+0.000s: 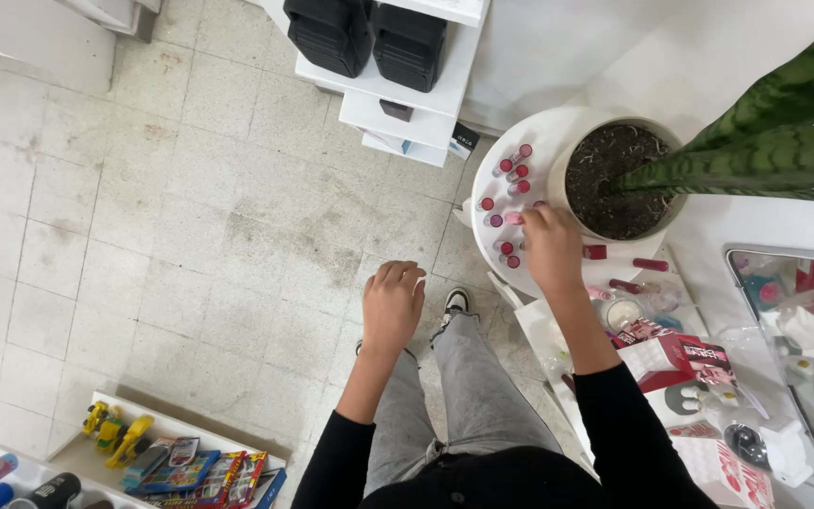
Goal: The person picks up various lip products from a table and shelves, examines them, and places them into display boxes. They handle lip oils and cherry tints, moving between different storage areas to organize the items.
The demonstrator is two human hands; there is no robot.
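On a round white tray (558,127) at the upper right stand small upright bottles (506,166) with red and pink caps, set in loose rows along its left side; a white pot (565,170) of dark soil fills the tray's right side, and long green striped leaves (784,141) reach out from it toward the right edge; the right hand (551,247) rests at the near edge of the rows, its fingers (531,219) curled down against a pink-capped bottle (512,218), though whether they actually grip it cannot be told; the left hand (393,306) hovers apart over the tiled floor (190,217), fingers loosely bent and holding nothing; just below the tray, on the white bench (708,245), lie more red tubes (650,265), a round jar (622,311) and a red and white box (675,358), crowded close to the right forearm; a mirror (803,320) lies at the far right; white shelves (416,94) with black cases (369,33) stand beyond the tray; a low shelf of toys (143,452) sits at the lower left; grey trousers and one shoe (456,302) show between the hands.
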